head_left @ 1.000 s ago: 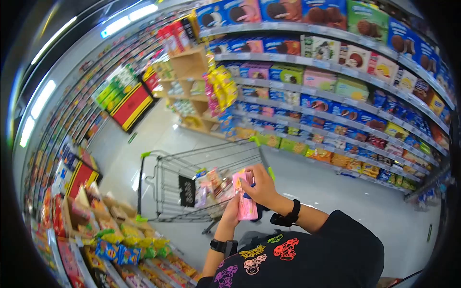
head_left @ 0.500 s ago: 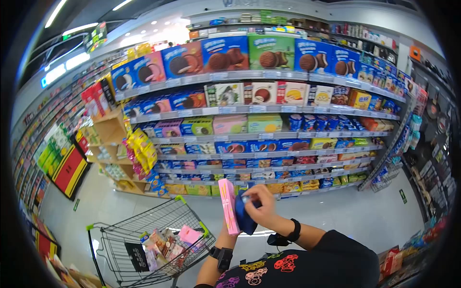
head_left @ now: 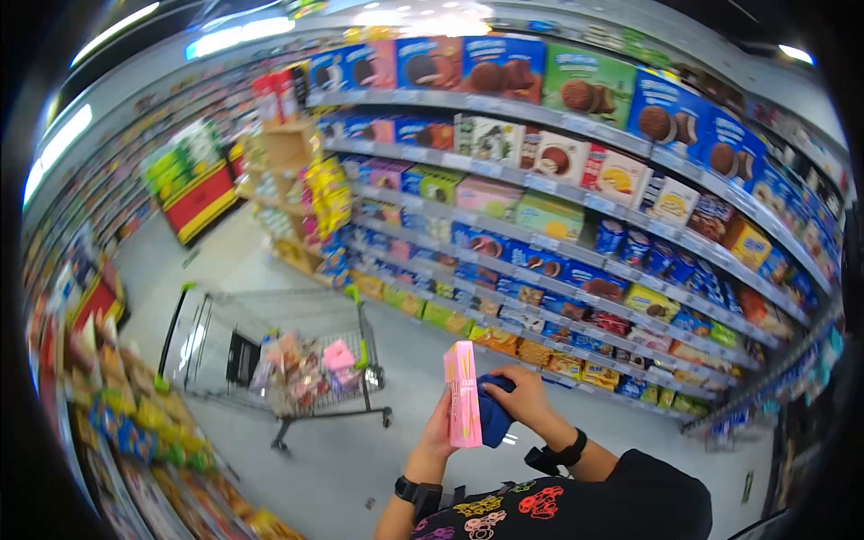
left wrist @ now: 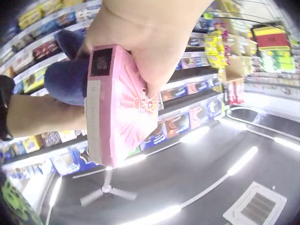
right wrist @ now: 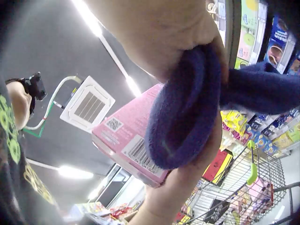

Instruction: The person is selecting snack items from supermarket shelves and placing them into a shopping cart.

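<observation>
My left hand (head_left: 438, 423) grips a pink printed carton (head_left: 463, 396), which stands upright in front of my body. The left wrist view shows the fingers over one broad face of the carton (left wrist: 126, 108). Just right of it, my right hand (head_left: 529, 396) pinches a folded navy-blue cloth (head_left: 494, 419). In the right wrist view the cloth (right wrist: 187, 112) hangs in a thick loop under my fingers and overlaps the carton's barcode side. Part of the left hand is hidden behind the carton and cloth.
A wire shopping cart (head_left: 207, 360) with several packages stands to the left, a pink pack (head_left: 338, 355) among them. Long shelves of boxed biscuits (head_left: 540, 229) run along the far side. Yellow bags (head_left: 328, 193) hang at the shelf end. A snack rack (head_left: 135, 432) stands at the lower left.
The view swung right, then partly back left. The cart now sits farther left of my hands. My right hand shifted from the carton to the right with the blue cloth, now plainly visible.
</observation>
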`<state>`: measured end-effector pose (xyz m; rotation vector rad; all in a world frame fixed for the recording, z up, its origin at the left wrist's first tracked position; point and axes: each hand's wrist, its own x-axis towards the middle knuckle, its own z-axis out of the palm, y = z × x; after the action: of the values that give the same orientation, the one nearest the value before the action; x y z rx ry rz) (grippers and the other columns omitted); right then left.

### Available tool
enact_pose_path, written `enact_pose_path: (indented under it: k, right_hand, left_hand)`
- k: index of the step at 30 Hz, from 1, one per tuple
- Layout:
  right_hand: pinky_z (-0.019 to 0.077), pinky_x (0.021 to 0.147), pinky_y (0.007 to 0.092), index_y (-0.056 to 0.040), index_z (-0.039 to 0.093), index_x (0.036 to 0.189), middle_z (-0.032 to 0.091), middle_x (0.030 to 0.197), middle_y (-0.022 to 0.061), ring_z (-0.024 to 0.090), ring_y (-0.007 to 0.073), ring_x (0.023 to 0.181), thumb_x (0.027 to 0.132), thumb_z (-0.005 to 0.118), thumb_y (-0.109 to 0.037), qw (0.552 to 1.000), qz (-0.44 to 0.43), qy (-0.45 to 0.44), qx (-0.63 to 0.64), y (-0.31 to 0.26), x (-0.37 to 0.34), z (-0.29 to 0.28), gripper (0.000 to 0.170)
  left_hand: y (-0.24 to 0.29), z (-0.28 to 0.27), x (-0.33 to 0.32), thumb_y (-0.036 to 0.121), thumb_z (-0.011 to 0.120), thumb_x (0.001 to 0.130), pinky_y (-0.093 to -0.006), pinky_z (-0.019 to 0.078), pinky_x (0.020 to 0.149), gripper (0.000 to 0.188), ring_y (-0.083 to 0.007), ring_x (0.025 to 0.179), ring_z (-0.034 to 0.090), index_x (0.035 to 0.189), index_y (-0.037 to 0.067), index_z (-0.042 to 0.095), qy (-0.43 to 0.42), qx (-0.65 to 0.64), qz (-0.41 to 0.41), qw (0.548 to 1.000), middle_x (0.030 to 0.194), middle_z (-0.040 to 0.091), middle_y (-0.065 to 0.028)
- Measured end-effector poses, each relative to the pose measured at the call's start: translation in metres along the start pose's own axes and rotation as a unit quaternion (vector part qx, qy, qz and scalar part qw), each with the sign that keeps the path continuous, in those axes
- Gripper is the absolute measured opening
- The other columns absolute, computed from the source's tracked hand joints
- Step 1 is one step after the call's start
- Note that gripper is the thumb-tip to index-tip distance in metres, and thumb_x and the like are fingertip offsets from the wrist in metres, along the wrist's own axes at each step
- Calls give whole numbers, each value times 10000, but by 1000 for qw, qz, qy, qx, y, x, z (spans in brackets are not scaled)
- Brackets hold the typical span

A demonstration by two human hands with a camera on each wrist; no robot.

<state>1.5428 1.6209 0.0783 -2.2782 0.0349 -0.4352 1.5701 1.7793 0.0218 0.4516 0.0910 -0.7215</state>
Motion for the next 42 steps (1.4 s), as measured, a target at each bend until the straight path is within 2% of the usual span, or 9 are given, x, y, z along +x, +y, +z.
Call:
enact_pose_path:
  k: [1, 4, 13, 17, 22, 29, 33, 38, 42]
  right_hand:
    - [482, 692, 350, -36, 639, 883, 633, 847, 123, 611, 276, 763, 711, 707, -216, 997, -62, 33, -12, 2, -6, 4, 258]
    - [481, 668, 341, -30, 631, 854, 623, 812, 120, 607, 269, 737, 709, 707, -206, 992, -96, 79, 29, -2, -17, 11, 241]
    - [483, 664, 290, -32, 589, 900, 611, 794, 102, 613, 211, 718, 693, 697, -166, 926, -229, -254, 160, -79, -48, 36, 269]
    - [459, 725, 280, -39, 573, 919, 610, 825, 61, 577, 135, 767, 678, 705, -156, 869, -160, -366, 291, -99, -59, 70, 298]
    - [462, 725, 305, -41, 572, 951, 596, 867, 95, 581, 205, 795, 687, 699, -152, 893, -221, -286, 269, -126, -70, 136, 313]
    - [462, 727, 322, -79, 614, 980, 584, 875, 118, 580, 262, 821, 731, 643, -95, 944, -228, -115, 210, -181, -56, 203, 252]
    - [466, 715, 316, -102, 639, 955, 567, 853, 94, 576, 261, 802, 701, 675, -129, 896, -312, -224, 222, -211, -65, 222, 258]
    - [381, 916, 397, -172, 526, 1193, 433, 1127, 151, 457, 339, 1040, 605, 770, -310, 863, -327, -326, 205, -228, -104, 239, 651]
    - [403, 887, 374, -134, 519, 1199, 451, 1095, 130, 475, 307, 1025, 589, 789, -273, 898, -248, -303, 200, -215, -76, 266, 682]
  left_hand:
    - [-13, -29, -1, 333, 365, 952, -347, 495, 851, 402, -185, 974, 586, 1225, 49, 445, -72, -20, -2, 997, 1101, 580, -96]
    - [-34, -24, -47, 368, 365, 946, -378, 502, 834, 417, -213, 932, 602, 1215, 62, 455, 70, -5, 76, 995, 1080, 590, -88]
    - [-34, -57, -148, 326, 358, 955, -315, 502, 817, 392, -172, 949, 590, 1215, 47, 449, 229, 92, 185, 951, 1097, 574, -95]
    - [-20, -62, -169, 364, 404, 932, -275, 499, 787, 415, -140, 901, 592, 1196, 51, 471, 253, 146, 199, 935, 1065, 582, -72]
    - [11, -72, -201, 377, 433, 908, -362, 487, 868, 452, -219, 996, 583, 1215, 47, 456, 115, -96, 283, 947, 1135, 565, -118]
    - [67, -85, -261, 250, 484, 907, -330, 513, 805, 387, -178, 934, 602, 1210, 16, 424, 168, 83, 232, 955, 1067, 578, -94]
    - [97, -108, -280, 299, 464, 917, -334, 507, 822, 446, -186, 979, 585, 1253, 19, 378, 206, 51, 288, 934, 1137, 546, -95]
    - [143, -123, -296, 545, 276, 912, -388, 445, 918, 671, -256, 1097, 515, 1300, 2, 341, 162, 49, 350, 922, 1223, 479, -167]
    - [155, -157, -281, 338, 410, 933, -371, 465, 887, 482, -234, 1056, 539, 1265, -10, 375, 159, 59, 291, 942, 1192, 506, -142]
